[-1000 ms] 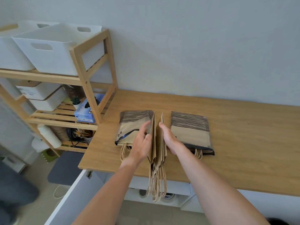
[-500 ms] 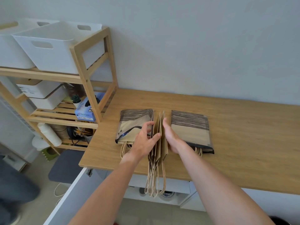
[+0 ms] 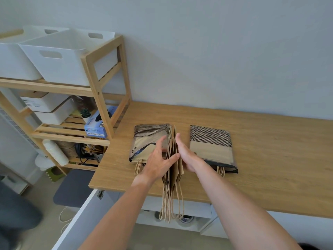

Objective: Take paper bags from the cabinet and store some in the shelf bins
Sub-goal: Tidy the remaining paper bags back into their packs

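A thin bundle of folded brown paper bags (image 3: pixel 174 159) stands on edge on the wooden countertop (image 3: pixel 261 159), its twine handles hanging over the front edge. My left hand (image 3: pixel 158 161) presses its left face and my right hand (image 3: pixel 187 156) presses its right face, so the bundle is clamped between both palms. A wrapped pack of striped paper bags (image 3: pixel 147 139) lies flat to the left, partly under my left hand. A second wrapped pack (image 3: pixel 211 147) lies flat to the right. Two white bins (image 3: pixel 59 56) sit on top of the wooden shelf (image 3: pixel 106 87).
The shelf's lower levels hold white lidded boxes (image 3: pixel 48 107), a blue glove box (image 3: pixel 97 127), a small plant and a white bottle (image 3: pixel 55 152). A white cabinet door (image 3: pixel 84 219) stands open below the countertop's front left corner. A grey mat (image 3: pixel 73 188) lies on the floor.
The upright bundle has been squeezed tighter and shifted slightly away from me. My left hand has slid forward along its left face. Both flat packs stay put.
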`<state>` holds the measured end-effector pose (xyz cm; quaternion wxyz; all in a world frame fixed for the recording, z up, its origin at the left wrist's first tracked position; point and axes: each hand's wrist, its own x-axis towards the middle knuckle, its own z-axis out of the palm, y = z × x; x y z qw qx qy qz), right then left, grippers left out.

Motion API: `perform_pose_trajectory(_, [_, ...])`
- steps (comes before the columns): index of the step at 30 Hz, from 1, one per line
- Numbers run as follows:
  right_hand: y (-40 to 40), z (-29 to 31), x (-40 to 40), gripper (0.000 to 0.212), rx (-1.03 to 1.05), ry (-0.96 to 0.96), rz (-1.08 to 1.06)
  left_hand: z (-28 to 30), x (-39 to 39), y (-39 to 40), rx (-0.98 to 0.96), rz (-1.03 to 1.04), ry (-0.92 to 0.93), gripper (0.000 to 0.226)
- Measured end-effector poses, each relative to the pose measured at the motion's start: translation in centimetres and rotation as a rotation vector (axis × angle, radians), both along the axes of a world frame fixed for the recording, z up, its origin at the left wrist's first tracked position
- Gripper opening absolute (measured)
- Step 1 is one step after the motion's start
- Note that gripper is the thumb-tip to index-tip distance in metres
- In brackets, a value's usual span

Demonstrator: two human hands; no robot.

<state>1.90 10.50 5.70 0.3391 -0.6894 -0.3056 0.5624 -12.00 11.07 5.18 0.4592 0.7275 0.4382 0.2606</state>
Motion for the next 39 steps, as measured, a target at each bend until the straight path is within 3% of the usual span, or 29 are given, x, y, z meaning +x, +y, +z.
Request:
perform_pose_trajectory(3, [0.8,-1.0,0.1,0.110,-0.032,0.106,0.001,0.4,0.0,-0.3,-0.058,0.017,0.015,0.058])
perform_pose_trajectory(6, [1.1,-1.5,0.5,0.080,-0.032,0.180,-0.011,1.0,-0.2,-0.6,-0.235,-0.038,-0.003,0.064])
perform_pose_trajectory(8, [1.1,-1.4,0.4,0.072,-0.005,0.139,0.011,0.8,-0.2,-0.7,-0.232,-0.065,0.048,0.074])
perform_pose_trajectory(10, [0.7,-1.1,0.3,0.065,0.150,-0.121,0.013,0.6,-0.2,-0.6,-0.187,-0.044,0.114,0.074])
perform_pose_trajectory(12, [0.1,-0.6,0.7,0.049,0.406,-0.518,0.034,0.6,-0.2,-0.1,-0.113,-0.038,0.214,0.073])
perform_pose_trajectory(15, [-0.8,-0.4,1.8,0.069,0.639,-1.089,0.431,1.2,-0.1,0.0,-0.147,-0.081,0.224,0.064])
perform_pose_trajectory(16, [-1.0,-0.2,2.0,0.062,0.669,-1.215,0.587,1.4,-0.1,-0.1,-0.179,-0.087,0.203,0.050])
perform_pose_trajectory(18, [-0.9,-0.4,2.5,0.035,0.718,-1.322,0.751,1.8,-0.1,-0.4,-0.204,-0.106,0.194,0.022])
perform_pose_trajectory(19, [-1.0,0.0,2.8,0.025,0.723,-1.338,0.793,1.8,-0.2,-0.4,-0.223,-0.129,0.183,0.021])
perform_pose_trajectory(21, [-1.4,0.7,3.8,0.019,0.710,-1.376,0.843,1.8,-0.6,-0.4,-0.335,-0.157,0.140,0.043])
perform_pose_trajectory(23, [-2.0,0.6,5.1,0.025,0.654,-1.329,0.824,1.9,-1.6,-0.1,-0.375,-0.109,0.141,0.051])
perform_pose_trajectory(25, [-2.7,0.4,6.5,0.036,0.643,-1.184,0.659,1.1,-2.8,1.6,-0.214,-0.009,0.262,0.037])
perform_pose_trajectory(28, [-3.6,0.8,8.6,0.035,0.594,-0.758,0.305,0.4,-5.9,4.9,-0.042,0.117,0.456,0.012])
perform_pose_trajectory(30, [-4.6,1.4,9.2,0.023,0.542,-0.518,0.092,0.3,-7.2,6.1,-0.096,0.238,0.449,0.020])
perform_pose_trajectory(33, [-5.9,1.1,8.9,0.032,0.533,-0.204,-0.153,1.0,-6.4,4.9,-0.008,0.168,0.386,0.032])
perform_pose_trajectory(36, [-6.3,0.2,7.1,0.033,0.502,-0.045,-0.259,1.8,-2.4,2.2,-0.032,-0.016,0.150,0.071])
perform_pose_trajectory(39, [-6.6,-0.7,5.3,0.037,0.485,0.053,-0.354,2.0,0.6,1.6,-0.064,0.183,-0.109,0.054])
